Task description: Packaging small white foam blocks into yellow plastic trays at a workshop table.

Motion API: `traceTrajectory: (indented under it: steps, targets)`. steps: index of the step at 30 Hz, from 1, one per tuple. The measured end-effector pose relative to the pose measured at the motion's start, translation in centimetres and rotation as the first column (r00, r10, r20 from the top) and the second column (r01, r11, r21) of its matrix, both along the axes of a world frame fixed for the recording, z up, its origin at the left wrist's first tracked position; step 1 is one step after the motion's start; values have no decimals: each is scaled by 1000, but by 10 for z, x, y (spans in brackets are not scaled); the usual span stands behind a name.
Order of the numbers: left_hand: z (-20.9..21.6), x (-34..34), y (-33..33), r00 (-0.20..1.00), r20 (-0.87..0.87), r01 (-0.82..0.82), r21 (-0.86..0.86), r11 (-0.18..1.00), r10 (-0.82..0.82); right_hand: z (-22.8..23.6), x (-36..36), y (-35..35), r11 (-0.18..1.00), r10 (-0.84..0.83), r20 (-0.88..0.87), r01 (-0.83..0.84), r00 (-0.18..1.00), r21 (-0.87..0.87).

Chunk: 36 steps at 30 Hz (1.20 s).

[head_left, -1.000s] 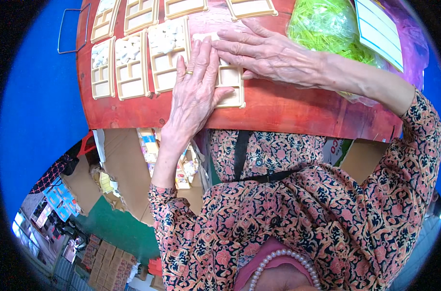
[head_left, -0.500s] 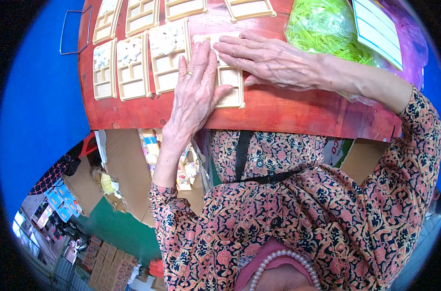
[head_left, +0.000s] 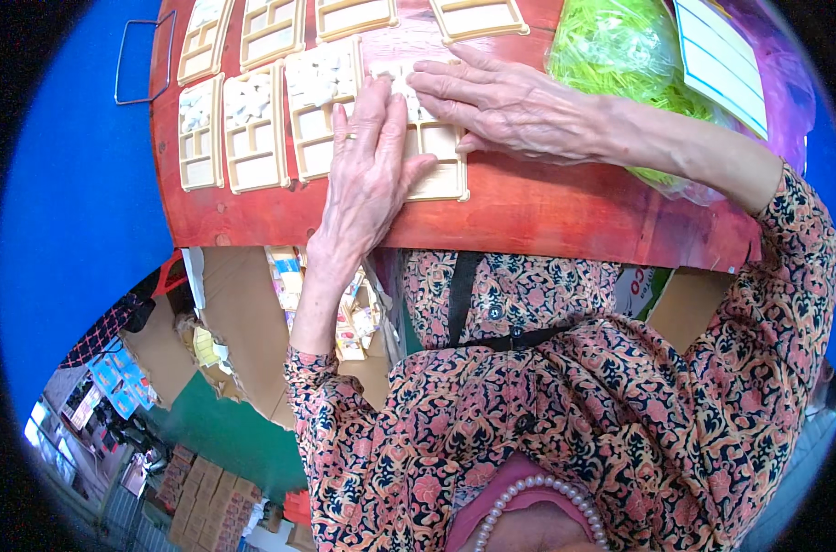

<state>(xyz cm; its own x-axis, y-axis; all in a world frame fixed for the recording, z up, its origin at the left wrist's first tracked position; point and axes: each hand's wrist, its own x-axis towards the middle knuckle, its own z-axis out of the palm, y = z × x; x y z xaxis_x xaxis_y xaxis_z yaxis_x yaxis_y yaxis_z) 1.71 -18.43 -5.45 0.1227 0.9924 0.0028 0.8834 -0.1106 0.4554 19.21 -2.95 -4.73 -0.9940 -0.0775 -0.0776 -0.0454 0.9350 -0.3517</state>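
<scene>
By the near table edge (head_left: pixel 547 237), a tray (head_left: pixel 439 158) lies partly under left hand (head_left: pixel 363 166) and right hand (head_left: pixel 519 106), fingers slightly spread; green bag (head_left: pixel 611 51) right.

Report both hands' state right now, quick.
Left hand: open, fingers extended over the tray; no grip visible.
Right hand: open, fingertips at the white pieces; no grip visible.

Red table (head_left: pixel 565 207) lay open on the near side of my right hand (head_left: pixel 519 106); part-filled trays (head_left: pixel 254 172) crowded my left, and a bag of green pieces (head_left: pixel 611 46) blocked the far right.
</scene>
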Motion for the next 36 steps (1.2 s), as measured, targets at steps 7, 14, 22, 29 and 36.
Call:
traceTrajectory:
  steps: [7,14,22,29,36]
  targets:
    - [5,-10,15,998,30,-60,69,996,59,-3,1,3,999,-25,-65,22,998,-41]
    - [1,-7,5,998,-25,-47,87,995,49,-8,5,-1,999,-32,-42,32,999,0]
    - [3,-4,10,990,-136,-8,103,995,23,-10,5,-3,998,-26,-42,28,999,47]
    - [3,1,8,996,-88,-22,41,999,25,-9,5,-4,1000,-24,-51,25,998,9]
    - [5,6,8,996,-75,-48,-30,998,46,-7,9,-4,995,-68,-52,64,996,-75]
